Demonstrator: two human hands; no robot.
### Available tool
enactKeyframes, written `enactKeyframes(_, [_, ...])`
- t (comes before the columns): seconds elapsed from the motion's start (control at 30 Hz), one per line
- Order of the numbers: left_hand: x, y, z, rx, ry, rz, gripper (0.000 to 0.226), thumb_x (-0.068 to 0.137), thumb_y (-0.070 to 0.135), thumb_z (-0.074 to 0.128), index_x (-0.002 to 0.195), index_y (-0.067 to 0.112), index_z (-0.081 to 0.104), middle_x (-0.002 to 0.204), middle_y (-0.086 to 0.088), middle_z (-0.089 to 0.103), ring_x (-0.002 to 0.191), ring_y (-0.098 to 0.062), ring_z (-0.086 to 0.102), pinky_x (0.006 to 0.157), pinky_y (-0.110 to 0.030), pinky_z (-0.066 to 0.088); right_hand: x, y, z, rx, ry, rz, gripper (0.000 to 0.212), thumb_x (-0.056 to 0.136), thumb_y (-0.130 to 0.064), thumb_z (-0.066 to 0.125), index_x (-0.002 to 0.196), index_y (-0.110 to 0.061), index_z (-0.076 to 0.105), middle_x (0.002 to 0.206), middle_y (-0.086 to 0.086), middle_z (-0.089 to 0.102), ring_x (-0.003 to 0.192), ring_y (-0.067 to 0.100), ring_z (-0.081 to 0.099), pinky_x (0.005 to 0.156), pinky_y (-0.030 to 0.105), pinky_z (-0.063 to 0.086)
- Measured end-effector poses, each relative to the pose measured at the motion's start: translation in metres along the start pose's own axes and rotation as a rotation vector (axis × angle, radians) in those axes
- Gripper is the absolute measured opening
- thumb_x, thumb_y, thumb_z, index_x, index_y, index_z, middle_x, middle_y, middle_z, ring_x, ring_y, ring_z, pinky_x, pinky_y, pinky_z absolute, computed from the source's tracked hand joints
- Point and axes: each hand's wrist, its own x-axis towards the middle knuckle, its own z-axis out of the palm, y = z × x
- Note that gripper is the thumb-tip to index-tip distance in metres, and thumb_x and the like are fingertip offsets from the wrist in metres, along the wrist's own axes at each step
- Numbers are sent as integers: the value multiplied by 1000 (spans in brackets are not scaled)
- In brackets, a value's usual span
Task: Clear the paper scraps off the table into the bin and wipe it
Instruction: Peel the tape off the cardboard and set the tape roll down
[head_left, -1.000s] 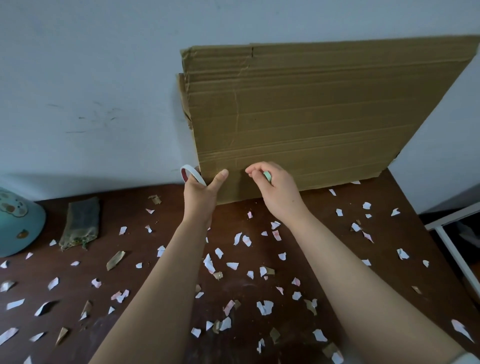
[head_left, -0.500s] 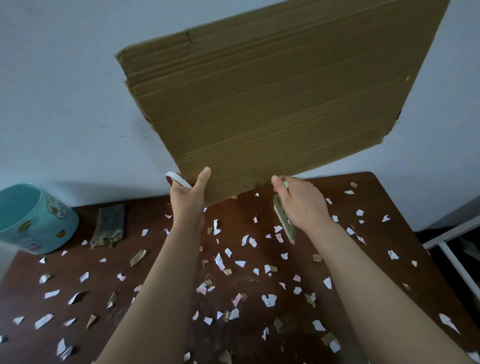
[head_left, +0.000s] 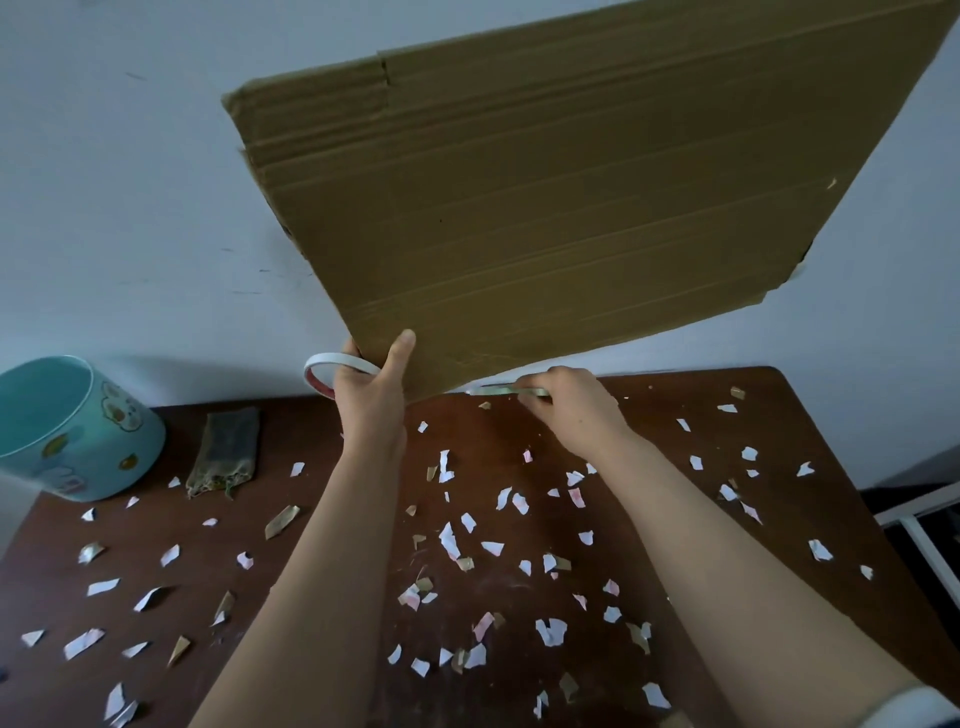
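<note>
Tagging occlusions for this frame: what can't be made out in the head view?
Head view only.
Top right corner of the cardboard sheet: cut off by the frame edge.
Fingers of the left hand: hidden behind the cardboard sheet.
What the right hand pinches: a thin greenish item, mostly covered by its fingers.
Left side of the bin: cut off by the frame edge.
Any paper scraps under the forearms: hidden by them.

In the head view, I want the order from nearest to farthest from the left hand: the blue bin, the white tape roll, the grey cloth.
1. white tape roll, on the left hand's fingers, beside the cardboard sheet it grips.
2. grey cloth, on the table, to the hand's left.
3. blue bin, at the table's far left edge.
</note>
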Motion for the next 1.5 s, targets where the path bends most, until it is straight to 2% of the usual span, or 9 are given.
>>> enactKeyframes(0.3, [15, -19, -9, -74, 1, -39, 30, 85, 19, 68, 111, 26, 57, 104, 12, 67, 101, -6, 63, 88, -21, 49, 30, -10, 49, -149, -79, 96, 33, 97, -29, 43, 122, -18, 62, 109, 10, 62, 95, 26, 62, 73, 30, 48])
enactKeyframes(0.47, [17, -26, -12, -114, -16, -65, 28, 85, 15, 68, 110, 24, 59, 108, 6, 68, 105, -12, 63, 94, -28, 50, 2, -20, 28, -158, -310, 18, 29, 96, -24, 45, 118, -21, 63, 79, 0, 55, 60, 14, 49, 48, 23, 32])
enactKeyframes(0.6, [18, -25, -13, -130, -35, -64, 26, 86, 12, 67, 109, 22, 59, 106, 6, 69, 103, -12, 64, 94, -29, 50, -19, -30, 7, -48, -381, -45, 26, 95, -24, 49, 114, -23, 66, 67, -8, 48, 48, 6, 39, 44, 21, 27])
enactKeyframes(0.8, [21, -14, -19, -97, -52, -32, 26, 87, 12, 65, 111, 19, 58, 106, 5, 68, 97, -9, 66, 88, -23, 53, 14, -49, 37, -88, -57, -118, 29, 96, -30, 46, 106, -16, 69, 97, 8, 64, 84, 24, 61, 67, 31, 47])
enactKeyframes(1.07, [23, -16, -23, -100, -65, -56, 29, 86, 11, 66, 113, 14, 58, 106, 1, 69, 95, -10, 67, 81, -24, 54, 13, -67, 64, -259, -247, -119, 32, 100, -22, 35, 117, -8, 58, 116, 11, 57, 103, 25, 57, 73, 26, 38])
enactKeyframes(1.2, [20, -21, -24, -98, -51, -79, 30, 85, 11, 67, 114, 14, 58, 109, -1, 68, 103, -15, 65, 96, -32, 51, -21, -66, 39, -97, -377, -89, 20, 95, -20, 48, 86, -12, 64, 88, 8, 62, 69, 21, 56, 57, 27, 36])
enactKeyframes(1.27, [20, -21, -24, -119, -51, -89, 28, 85, 10, 67, 111, 15, 59, 107, 0, 68, 101, -15, 65, 95, -32, 51, -33, -66, 31, -37, -466, -96, 17, 93, -18, 51, 90, -14, 68, 80, 1, 62, 51, 11, 44, 48, 22, 31])
enactKeyframes(1.4, [20, -19, -27, -130, -61, -68, 27, 86, 7, 65, 112, 12, 57, 102, 1, 68, 92, -8, 67, 86, -24, 54, -17, -65, 31, -51, -247, -116, 24, 95, -25, 48, 109, -17, 67, 74, -4, 47, 55, 13, 42, 49, 24, 30])
enactKeyframes(1.5, [19, -16, -27, -130, -54, -57, 22, 87, 6, 64, 105, 17, 57, 99, 4, 67, 84, -2, 68, 82, -20, 55, 7, -65, 45, -53, -102, -94, 20, 91, -17, 47, 89, -16, 67, 85, 5, 50, 74, 24, 48, 61, 29, 32])
